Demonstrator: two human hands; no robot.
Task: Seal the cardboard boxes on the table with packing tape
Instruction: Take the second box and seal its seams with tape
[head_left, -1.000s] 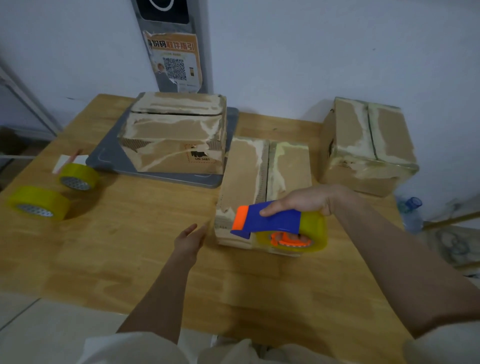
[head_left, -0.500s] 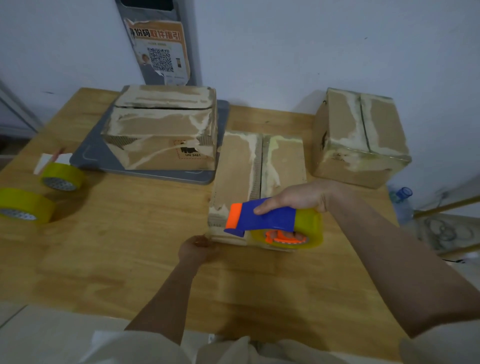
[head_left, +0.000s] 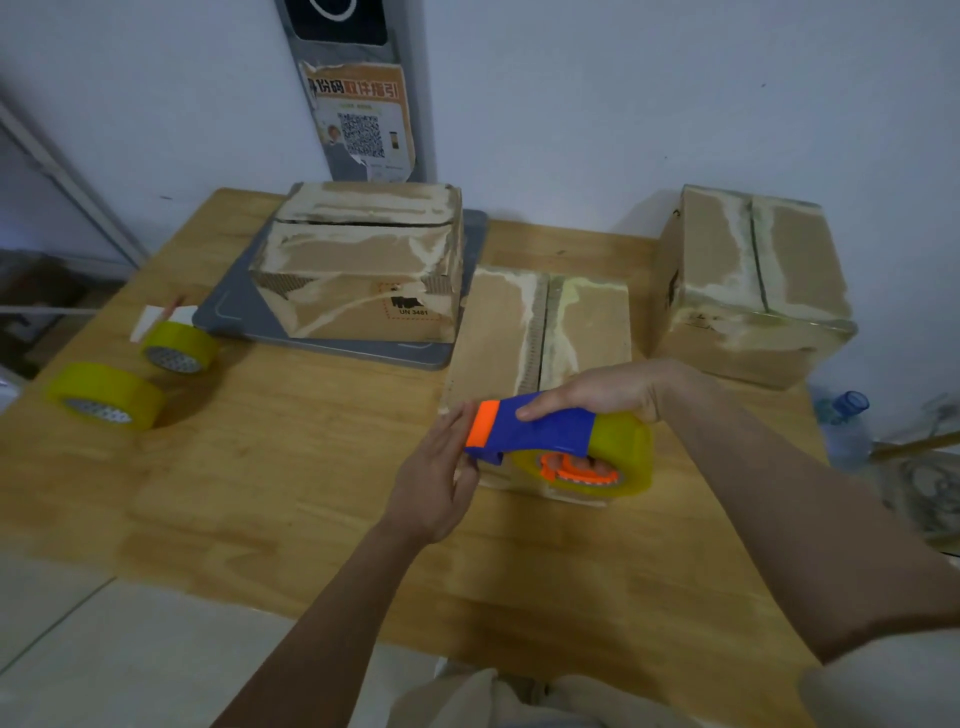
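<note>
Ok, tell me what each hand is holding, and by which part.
The right hand grips the tape dispenser by its blue top. The left hand holds nothing; its straight fingers are at the orange tip.

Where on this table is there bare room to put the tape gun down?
Bare wood lies between the two tape rolls and the middle box, and along the near edge. The back is crowded: boxed tray, middle box, right box.

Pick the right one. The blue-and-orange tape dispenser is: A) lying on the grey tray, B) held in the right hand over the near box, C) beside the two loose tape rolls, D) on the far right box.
B: the right hand grips the tape dispenser above the near box.
</note>
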